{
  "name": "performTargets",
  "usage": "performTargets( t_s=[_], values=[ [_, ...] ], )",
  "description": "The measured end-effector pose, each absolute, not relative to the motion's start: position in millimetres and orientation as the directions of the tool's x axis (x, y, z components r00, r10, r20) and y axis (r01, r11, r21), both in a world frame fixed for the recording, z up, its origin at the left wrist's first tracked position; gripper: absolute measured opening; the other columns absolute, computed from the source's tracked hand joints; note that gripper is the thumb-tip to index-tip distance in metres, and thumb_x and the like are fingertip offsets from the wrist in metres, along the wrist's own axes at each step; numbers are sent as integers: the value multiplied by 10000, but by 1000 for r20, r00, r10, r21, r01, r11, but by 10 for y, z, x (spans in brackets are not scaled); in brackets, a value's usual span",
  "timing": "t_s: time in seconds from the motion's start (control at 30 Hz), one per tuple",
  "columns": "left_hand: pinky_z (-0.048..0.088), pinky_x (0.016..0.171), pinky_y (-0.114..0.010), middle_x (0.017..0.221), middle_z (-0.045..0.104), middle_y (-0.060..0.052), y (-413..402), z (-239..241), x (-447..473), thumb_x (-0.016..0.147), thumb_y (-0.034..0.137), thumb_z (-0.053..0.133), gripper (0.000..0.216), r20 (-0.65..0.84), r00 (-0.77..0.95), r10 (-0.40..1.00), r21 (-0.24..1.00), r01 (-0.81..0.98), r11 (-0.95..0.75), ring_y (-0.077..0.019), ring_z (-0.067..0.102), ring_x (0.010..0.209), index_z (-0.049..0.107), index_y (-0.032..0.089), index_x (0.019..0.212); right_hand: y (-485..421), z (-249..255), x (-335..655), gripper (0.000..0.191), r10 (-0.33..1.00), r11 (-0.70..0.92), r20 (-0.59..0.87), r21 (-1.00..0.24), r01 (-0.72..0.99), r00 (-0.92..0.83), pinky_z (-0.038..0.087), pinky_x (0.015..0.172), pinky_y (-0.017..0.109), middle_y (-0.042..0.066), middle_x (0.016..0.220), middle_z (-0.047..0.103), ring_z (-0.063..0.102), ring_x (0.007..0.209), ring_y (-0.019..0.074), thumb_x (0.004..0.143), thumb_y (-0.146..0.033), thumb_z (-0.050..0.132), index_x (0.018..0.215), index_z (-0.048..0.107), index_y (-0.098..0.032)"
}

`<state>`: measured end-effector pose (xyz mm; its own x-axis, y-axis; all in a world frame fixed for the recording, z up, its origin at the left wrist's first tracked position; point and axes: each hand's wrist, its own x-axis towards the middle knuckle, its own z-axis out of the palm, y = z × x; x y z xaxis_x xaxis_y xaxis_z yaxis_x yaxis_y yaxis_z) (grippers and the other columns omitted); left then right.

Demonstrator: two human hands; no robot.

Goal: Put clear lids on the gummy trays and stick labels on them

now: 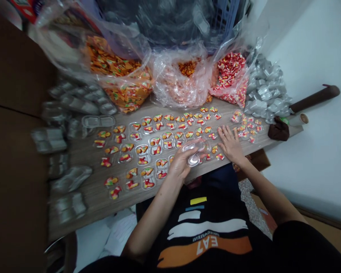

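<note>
My left hand (182,163) is curled around a clear plastic tray lid (193,152) at the near edge of the wooden table (88,189). Over to the right, my right hand (230,143) lies with fingers spread on small filled candy trays (246,127). Rows of clear two-cup trays holding colourful gummy candies (156,146) cover the middle of the table in front of both hands.
Three open plastic bags of candy stand at the back: orange (118,76), pale orange (182,85) and red-white (230,76). Stacks of blurred clear empty trays (74,113) lie left, a pile of clear lids (265,91) right. A brown tube (315,98) and tape roll (299,119) sit far right.
</note>
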<state>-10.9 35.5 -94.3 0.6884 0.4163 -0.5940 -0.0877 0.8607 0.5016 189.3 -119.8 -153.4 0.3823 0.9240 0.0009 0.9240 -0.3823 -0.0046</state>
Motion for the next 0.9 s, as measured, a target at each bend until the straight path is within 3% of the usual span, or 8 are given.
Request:
performTargets(
  t_s=[0.2, 0.33, 0.43, 0.63, 0.77, 0.9],
  values=[
    [640, 694, -317, 1151, 746, -106, 353, -932, -194, 700, 58, 746, 480, -584, 686, 433, 505, -110, 856, -210, 749, 803, 717, 144, 1171, -1205, -1469, 1940, 587, 915, -402, -9, -94, 911, 403, 115, 1252, 539, 78, 1672, 263, 189, 1557, 246, 1051, -427, 313, 1598, 229, -233],
    [641, 638, -312, 1088, 756, -105, 341, -928, -260, 686, 49, 754, 459, -581, 681, 445, 496, -137, 858, -220, 746, 781, 722, 123, 1138, -1114, -1365, 1995, 516, 864, -491, 50, -128, 862, 500, 278, 1167, 534, 112, 1573, 452, 428, 1397, 311, 1018, -345, 397, 1509, 432, -189],
    [645, 656, -319, 1064, 758, -107, 349, -913, -295, 678, 43, 755, 494, -590, 673, 445, 485, -145, 862, -220, 745, 776, 713, 122, 1163, -1011, -1313, 2006, 485, 838, -533, 74, -102, 840, 541, 362, 1054, 528, 143, 1456, 568, 513, 1229, 349, 956, -264, 477, 1425, 538, -157],
    [647, 683, -319, 1017, 758, -88, 418, -892, -311, 665, 30, 761, 476, -578, 678, 455, 471, -178, 864, -212, 743, 773, 717, 125, 1129, -898, -1310, 2039, 464, 800, -565, 118, -185, 804, 588, 414, 989, 465, 155, 1286, 634, 527, 1137, 330, 860, -198, 525, 1310, 627, -146],
    [649, 687, -319, 991, 756, -72, 459, -918, -311, 666, 34, 762, 461, -593, 666, 452, 466, -174, 867, -200, 739, 771, 716, 129, 1114, -896, -1297, 2302, 441, 741, -579, 221, -268, 770, 634, 436, 986, 440, 143, 1229, 636, 541, 1123, 308, 838, -208, 523, 1260, 647, -165],
    [645, 694, -316, 1005, 758, -81, 460, -935, -281, 677, 45, 759, 463, -594, 672, 443, 470, -157, 869, -196, 739, 762, 712, 126, 1130, -928, -1231, 2720, 427, 647, -661, 328, -210, 721, 689, 416, 998, 480, 151, 1237, 624, 526, 1144, 324, 867, -265, 516, 1264, 640, -170]
  ],
)
